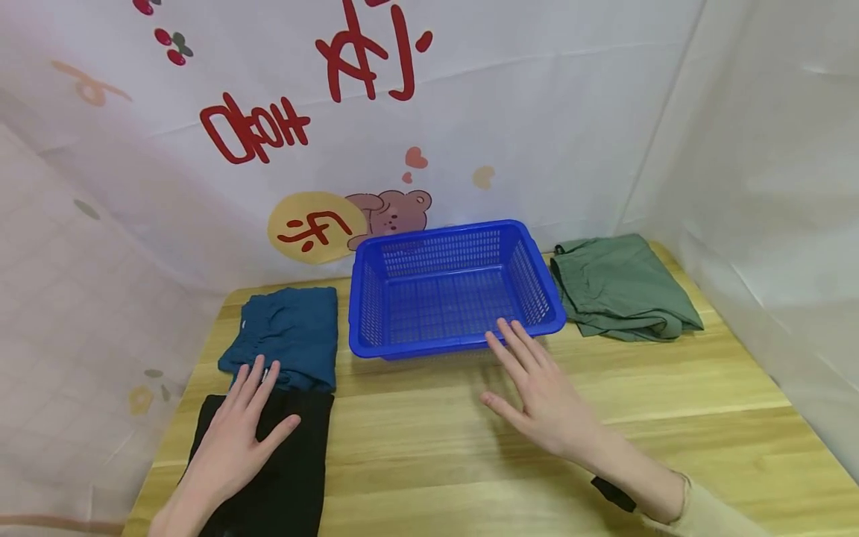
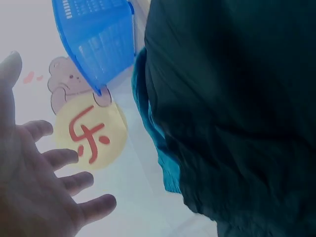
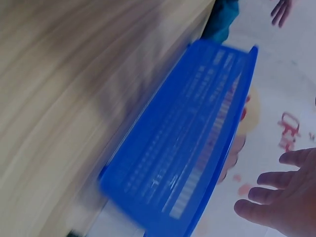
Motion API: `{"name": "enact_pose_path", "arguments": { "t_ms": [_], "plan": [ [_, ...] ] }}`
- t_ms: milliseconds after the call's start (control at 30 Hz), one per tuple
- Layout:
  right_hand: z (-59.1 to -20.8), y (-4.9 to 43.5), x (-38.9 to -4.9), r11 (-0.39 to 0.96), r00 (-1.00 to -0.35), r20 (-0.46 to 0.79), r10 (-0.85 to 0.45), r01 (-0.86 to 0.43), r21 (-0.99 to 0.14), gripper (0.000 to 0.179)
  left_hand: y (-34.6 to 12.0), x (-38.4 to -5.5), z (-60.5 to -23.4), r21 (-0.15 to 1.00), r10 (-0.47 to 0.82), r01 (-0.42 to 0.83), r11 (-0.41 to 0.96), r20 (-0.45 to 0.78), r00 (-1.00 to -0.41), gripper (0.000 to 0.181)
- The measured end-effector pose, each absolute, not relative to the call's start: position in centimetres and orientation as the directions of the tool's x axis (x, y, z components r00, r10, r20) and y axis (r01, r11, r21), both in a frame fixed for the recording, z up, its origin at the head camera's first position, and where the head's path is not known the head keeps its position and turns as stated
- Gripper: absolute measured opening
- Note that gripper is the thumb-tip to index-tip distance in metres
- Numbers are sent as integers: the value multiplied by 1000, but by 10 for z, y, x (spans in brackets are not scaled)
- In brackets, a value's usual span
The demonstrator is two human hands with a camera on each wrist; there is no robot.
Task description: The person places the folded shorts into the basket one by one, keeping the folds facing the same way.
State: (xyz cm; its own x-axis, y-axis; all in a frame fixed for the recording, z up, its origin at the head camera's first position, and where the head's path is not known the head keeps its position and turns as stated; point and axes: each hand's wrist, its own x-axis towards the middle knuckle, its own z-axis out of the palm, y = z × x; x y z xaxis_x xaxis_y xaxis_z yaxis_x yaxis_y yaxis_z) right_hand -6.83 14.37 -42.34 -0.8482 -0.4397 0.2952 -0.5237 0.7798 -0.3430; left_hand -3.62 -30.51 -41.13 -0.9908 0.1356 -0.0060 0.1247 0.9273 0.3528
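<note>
My left hand [image 1: 231, 444], fingers spread and nearly straight, is over a folded black garment [image 1: 295, 470] on the left of the table. Its fingertips reach the near edge of a folded teal garment [image 1: 298, 328] with a gathered waistband; whether they touch it I cannot tell. In the left wrist view that hand [image 2: 44, 182] holds nothing. At the middle back stands a blue plastic basket [image 1: 429, 347] with perforated walls and nothing inside. My right hand [image 1: 546, 399] is in front of its near right corner, fingers extended. The right wrist view shows this hand [image 3: 286, 192] holding nothing.
A folded green garment [image 1: 617, 287] lies to the right of the basket. The wooden table [image 1: 416, 462] meets a white printed sheet [image 1: 537, 97] behind, with more white sheeting at both sides. Something small and black [image 1: 614, 494] shows under the right wrist.
</note>
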Motion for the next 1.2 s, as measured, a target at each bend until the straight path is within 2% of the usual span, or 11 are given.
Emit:
{"name": "enact_pose_path", "arguments": {
  "t_ms": [233,433,533,767,1200],
  "plan": [
    [-428,105,-61,711,-769,349,-536,-634,-304,80,-329,-28,-418,408,103,93,908,-1,-995,92],
    [-431,76,-58,646,-708,352,-612,-704,-295,79,-342,-23,-421,409,76,50,911,-47,-996,93],
    [-433,62,-57,624,-682,346,-644,-730,-278,80,-347,-21,-424,409,66,47,911,-32,-997,92],
    [-437,36,-55,598,-665,269,-696,-745,-295,79,-360,-20,-430,423,42,31,906,-17,-999,91],
    [-455,-18,-66,581,-664,154,-732,-726,-368,76,-395,-24,-440,431,-30,-107,896,-182,-983,96]
  ]
}}
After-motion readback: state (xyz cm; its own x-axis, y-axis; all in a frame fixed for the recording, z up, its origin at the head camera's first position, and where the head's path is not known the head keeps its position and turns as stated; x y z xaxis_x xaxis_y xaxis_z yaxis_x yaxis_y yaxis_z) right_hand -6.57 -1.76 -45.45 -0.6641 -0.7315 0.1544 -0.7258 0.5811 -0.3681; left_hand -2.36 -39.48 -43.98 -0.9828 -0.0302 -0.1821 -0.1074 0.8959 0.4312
